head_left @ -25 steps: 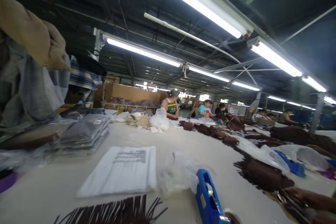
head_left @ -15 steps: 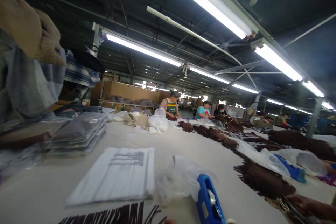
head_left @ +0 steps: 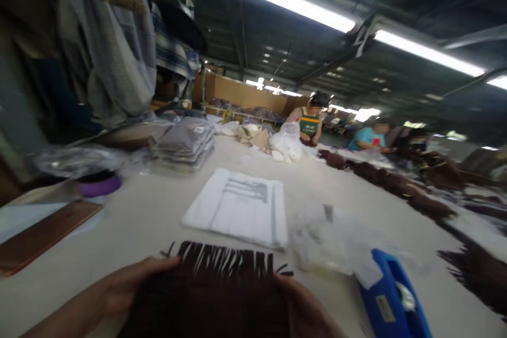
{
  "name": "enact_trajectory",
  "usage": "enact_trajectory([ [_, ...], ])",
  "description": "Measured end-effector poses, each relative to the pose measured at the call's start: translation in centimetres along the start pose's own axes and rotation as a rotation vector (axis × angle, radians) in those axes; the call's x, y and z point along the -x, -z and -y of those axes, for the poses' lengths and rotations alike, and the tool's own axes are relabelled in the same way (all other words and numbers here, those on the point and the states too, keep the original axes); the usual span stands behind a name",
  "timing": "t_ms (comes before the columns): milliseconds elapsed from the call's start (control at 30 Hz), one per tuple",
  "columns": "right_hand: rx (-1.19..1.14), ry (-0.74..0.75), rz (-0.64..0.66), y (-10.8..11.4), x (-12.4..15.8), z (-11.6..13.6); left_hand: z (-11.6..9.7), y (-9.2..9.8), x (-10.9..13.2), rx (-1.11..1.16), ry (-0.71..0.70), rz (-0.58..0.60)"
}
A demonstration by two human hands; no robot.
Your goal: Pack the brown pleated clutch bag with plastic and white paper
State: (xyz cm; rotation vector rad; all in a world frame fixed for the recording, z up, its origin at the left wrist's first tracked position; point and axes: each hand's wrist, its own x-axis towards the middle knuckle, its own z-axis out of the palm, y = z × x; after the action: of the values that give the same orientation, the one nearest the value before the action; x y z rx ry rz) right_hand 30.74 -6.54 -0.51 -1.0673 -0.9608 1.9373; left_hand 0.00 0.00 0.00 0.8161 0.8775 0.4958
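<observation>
A dark brown fringed piece [head_left: 222,296] is held low in front of me, its strips pointing away across the table. My left hand [head_left: 130,280] grips its left edge, thumb along the top near the fringe. On the opposite edge my right hand [head_left: 304,303] is closed, its lower part cut off by the frame. Just beyond the fringe lies a flat white packet [head_left: 241,208] with dark print. A blue tape dispenser [head_left: 392,296] stands right of my right hand, touching crumpled clear plastic bags [head_left: 332,243].
Stacked bagged grey goods [head_left: 186,142] sit at the far left. Nearer are a purple tape roll [head_left: 99,185] and a brown flat strip [head_left: 47,237]. Brown fringed pieces [head_left: 380,174] line the right side. Co-workers, one in a green apron [head_left: 309,124], work across the table.
My view has tilted down and turned left. The brown fringed piece has come further into view, and both my hands now show on its edges.
</observation>
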Motion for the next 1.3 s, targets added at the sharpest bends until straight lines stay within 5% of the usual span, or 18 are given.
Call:
enact_trajectory([
  [133,-0.385,-0.142,0.056,0.2,-2.0,-0.2,-1.0,1.9,-0.3,0.257,0.152,0.22],
  [433,-0.437,-0.316,0.291,1.1,-4.9,0.6,-1.4,2.6,-4.8,0.208,0.273,0.473],
  [633,-0.37,-0.239,0.373,0.3,-7.5,1.8,-1.5,0.9,-7.3,0.235,0.241,0.538],
  [800,-0.232,-0.225,0.388,0.0,-7.3,3.6,-3.4,0.1,-6.8,0.138,0.271,0.506],
  [900,0.162,-0.124,0.385,-0.9,-5.3,4.9,-5.2,-1.4,-4.6,-0.159,0.247,0.559],
  [967,0.542,0.018,0.407,-1.5,-3.8,4.4,-5.6,-2.6,-2.4,-0.495,0.109,0.585],
  [1133,1.234,0.889,0.327,-0.9,-1.8,-3.1,-2.8,-4.2,2.9,-1.11,-0.426,0.508],
  [1300,1.472,1.097,0.264,-1.0,-0.7,-7.2,-0.1,-5.2,6.0,-1.38,-0.515,0.588],
])
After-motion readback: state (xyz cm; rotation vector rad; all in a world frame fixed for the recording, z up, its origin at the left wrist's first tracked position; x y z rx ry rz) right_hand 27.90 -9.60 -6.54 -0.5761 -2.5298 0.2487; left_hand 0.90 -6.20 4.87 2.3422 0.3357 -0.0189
